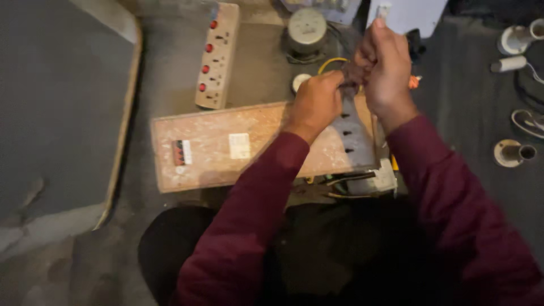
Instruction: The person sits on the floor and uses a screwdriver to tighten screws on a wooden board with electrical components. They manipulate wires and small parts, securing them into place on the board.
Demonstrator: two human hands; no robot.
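Evidently both hands meet over the far right end of the long speckled wooden board, which lies flat on the grey floor. The left hand is closed in a fist around a dark, frayed bundle of wire ends, seemingly to steady it. The right hand is also curled shut, pinching the same bundle from beyond the board and gripping a small pale tool or plug that pokes up above its knuckles; what it is I cannot tell. A grey slotted strip rests on the board just below the hands. Beyond the board's far edge lie a beige power strip with red switches and a round grey metal device. Well to the board's right sit white lamp holders.
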